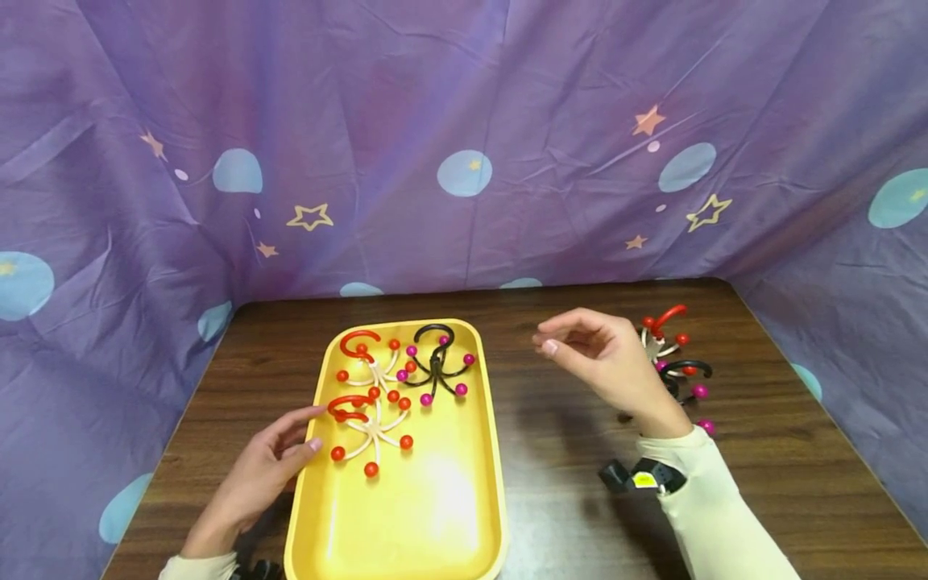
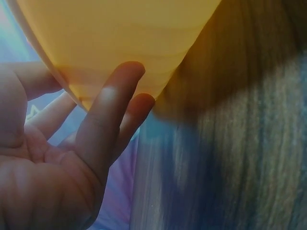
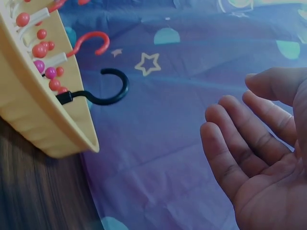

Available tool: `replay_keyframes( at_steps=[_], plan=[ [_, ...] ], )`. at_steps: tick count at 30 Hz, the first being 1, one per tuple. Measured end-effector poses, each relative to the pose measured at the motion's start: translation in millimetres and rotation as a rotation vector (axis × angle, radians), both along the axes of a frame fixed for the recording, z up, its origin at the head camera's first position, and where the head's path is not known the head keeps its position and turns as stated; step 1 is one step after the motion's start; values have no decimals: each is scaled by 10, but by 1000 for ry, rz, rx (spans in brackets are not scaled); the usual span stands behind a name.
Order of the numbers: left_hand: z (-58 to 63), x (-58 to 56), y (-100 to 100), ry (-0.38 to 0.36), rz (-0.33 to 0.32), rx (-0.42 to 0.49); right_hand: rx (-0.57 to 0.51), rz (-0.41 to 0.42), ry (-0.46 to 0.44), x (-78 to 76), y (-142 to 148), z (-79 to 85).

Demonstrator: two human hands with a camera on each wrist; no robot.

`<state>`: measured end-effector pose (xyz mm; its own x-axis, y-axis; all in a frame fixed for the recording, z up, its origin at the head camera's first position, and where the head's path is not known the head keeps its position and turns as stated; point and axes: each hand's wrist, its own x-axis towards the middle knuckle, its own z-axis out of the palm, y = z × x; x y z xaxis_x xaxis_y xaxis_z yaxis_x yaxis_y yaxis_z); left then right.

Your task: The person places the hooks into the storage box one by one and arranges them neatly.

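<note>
My left hand holds the left rim of a yellow tray, thumb over the edge and fingers against the outer wall. Three spider-like plastic hooks with ball-tipped legs lie at the tray's far end. One white hook with red balls is nearest my left hand, another white one lies beyond it, and a black hook with magenta balls lies at the right. My right hand hovers empty over the table right of the tray, its fingers loosely bent.
On the table right of my right wrist lie another white-and-red hook and a black-and-magenta hook, partly hidden by the hand and wrist. The brown wooden table ends at a purple star-patterned cloth behind and at the sides.
</note>
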<state>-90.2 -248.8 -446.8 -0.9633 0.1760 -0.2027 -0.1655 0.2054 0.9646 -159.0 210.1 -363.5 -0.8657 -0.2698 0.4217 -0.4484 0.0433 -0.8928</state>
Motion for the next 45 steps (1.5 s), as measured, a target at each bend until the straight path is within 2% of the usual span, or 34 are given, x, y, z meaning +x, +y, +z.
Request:
replay_keyframes(
  at_steps=[8, 15, 22, 25, 30, 38, 45],
  plan=[
    [-2, 0, 6, -15, 22, -9, -29, -47, -18, 64, 179, 50],
    [-2, 11, 6, 7, 17, -24, 19, -84, -50, 153, 341, 55],
    [3, 4, 2, -2, 5, -8, -46, -93, -18, 254, 574, 45],
    [7, -2, -2, -10, 5, -11, -30, -145, -10, 301, 680, 65],
    [11, -2, 7, -13, 4, -14, 88, -255, 17, 363, 847, 84],
    [18, 1, 3, 13, 1, -19, 44, -295, 18, 411, 1116, 28],
    [19, 5, 9, 0, 11, -17, 165, -429, 7, 471, 1392, -59]
  ],
)
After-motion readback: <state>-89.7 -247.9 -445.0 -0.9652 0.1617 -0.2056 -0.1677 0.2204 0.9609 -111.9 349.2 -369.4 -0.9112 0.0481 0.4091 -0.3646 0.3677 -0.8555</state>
